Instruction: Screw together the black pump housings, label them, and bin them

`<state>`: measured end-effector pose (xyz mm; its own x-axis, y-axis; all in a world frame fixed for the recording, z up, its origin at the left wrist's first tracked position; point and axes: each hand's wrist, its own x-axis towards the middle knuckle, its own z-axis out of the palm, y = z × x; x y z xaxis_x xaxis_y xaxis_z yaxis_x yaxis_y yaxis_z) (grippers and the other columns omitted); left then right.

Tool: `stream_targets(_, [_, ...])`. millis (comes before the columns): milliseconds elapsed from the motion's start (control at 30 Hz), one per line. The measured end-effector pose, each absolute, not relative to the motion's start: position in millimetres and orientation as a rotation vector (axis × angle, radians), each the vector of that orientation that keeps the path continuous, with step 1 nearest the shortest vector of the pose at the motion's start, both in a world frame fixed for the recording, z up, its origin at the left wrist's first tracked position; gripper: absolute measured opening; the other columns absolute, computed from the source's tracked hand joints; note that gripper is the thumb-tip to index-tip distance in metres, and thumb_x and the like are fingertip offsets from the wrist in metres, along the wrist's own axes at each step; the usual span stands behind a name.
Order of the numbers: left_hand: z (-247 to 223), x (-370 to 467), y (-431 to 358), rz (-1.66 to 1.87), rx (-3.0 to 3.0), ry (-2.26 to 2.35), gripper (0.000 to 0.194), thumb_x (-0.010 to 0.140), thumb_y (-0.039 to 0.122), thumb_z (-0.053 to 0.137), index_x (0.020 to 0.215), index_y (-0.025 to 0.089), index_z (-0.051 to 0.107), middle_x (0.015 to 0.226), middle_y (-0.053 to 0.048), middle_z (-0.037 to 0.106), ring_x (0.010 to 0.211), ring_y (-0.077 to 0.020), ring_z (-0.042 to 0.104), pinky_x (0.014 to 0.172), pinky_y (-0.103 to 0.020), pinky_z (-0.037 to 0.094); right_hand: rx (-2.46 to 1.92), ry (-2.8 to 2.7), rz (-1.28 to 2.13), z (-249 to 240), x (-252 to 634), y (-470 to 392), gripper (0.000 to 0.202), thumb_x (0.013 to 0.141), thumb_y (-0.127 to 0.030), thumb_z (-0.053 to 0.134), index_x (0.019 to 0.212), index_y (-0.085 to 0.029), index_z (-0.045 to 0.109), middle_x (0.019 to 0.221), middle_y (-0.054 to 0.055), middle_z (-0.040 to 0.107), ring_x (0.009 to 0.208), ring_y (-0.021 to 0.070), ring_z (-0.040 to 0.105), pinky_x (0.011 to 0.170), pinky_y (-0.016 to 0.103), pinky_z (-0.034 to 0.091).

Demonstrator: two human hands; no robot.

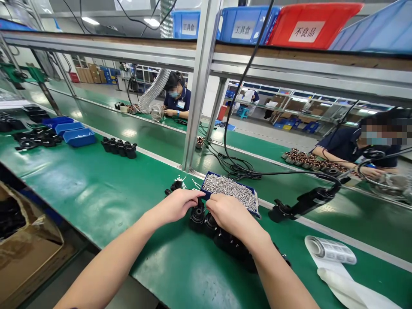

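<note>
A row of black plastic housings [196, 218] stands on the green bench in front of me, with small screws showing in some. My left hand [180, 205] is over the far end of the row, its fingers drawn together; what they hold, if anything, is hidden. Beside it, my right hand [229, 213] is closed above the housings, fingertips turned down and nearly meeting the left ones. Nothing in its grip can be made out. Just behind both hands sits a blue tray [257, 201] heaped with silver screws [230, 189]. Thin white pieces [180, 180] lie near its left side.
A corded black power tool [309, 204] rests right of the tray. A label roll [334, 250] lies nearer. Blue bins [79, 136] and more black housings [119, 147] are leftward. A metal post [199, 86] rises behind the tray. Two co-workers [178, 101] sit opposite.
</note>
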<state>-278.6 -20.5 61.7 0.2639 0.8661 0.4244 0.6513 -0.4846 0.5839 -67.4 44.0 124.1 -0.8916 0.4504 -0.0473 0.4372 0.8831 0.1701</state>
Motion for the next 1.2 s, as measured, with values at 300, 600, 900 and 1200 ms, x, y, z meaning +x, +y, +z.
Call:
stream_targets(300, [58, -276, -22, 1.002, 2.332, 1.448, 0.040, 0.101, 0.011, 0.051, 0.135, 0.018, 0.070, 0.121, -0.011, 0.079, 0.107, -0.0262, 0.076, 0.096, -0.035, 0.060, 0.757, 3.047, -0.042, 128, -65, 44, 0.025, 0.103, -0.007, 0.056, 0.110, -0.018, 0.078, 0.099, 0.008, 0.073, 0.089, 0.0211, 0.067, 0.067, 0.030, 0.038])
stream_targets(600, [71, -283, -25, 1.036, 2.097, 1.295, 0.030, 0.103, 0.024, 0.060, 0.129, 0.022, 0.074, 0.110, -0.006, 0.083, 0.097, -0.0239, 0.079, 0.088, -0.030, 0.059, 0.809, 3.128, -0.762, 130, -62, 27, 0.026, 0.099, -0.013, 0.065, 0.118, -0.026, 0.078, 0.105, 0.003, 0.081, 0.095, 0.0220, 0.073, 0.084, 0.032, 0.050])
stream_targets(900, [57, -293, -13, 1.132, 2.132, 1.528, 0.028, 0.101, 0.025, 0.057, 0.118, 0.021, 0.079, 0.112, -0.008, 0.083, 0.100, -0.0259, 0.078, 0.088, -0.032, 0.060, 0.963, 3.061, -0.871, 124, -61, 27, 0.038, 0.093, -0.011, 0.071, 0.129, -0.022, 0.066, 0.097, 0.001, 0.080, 0.104, 0.0253, 0.068, 0.095, 0.038, 0.046])
stream_targets(1200, [65, -292, -15, 1.147, 2.083, 1.499, 0.023, 0.100, 0.028, 0.060, 0.111, 0.019, 0.078, 0.090, -0.005, 0.080, 0.080, -0.0212, 0.073, 0.077, -0.029, 0.056, 0.889, 3.122, -0.715, 121, -59, 25, 0.049, 0.088, -0.003, 0.062, 0.134, -0.020, 0.060, 0.091, 0.000, 0.075, 0.100, 0.0239, 0.064, 0.091, 0.037, 0.044])
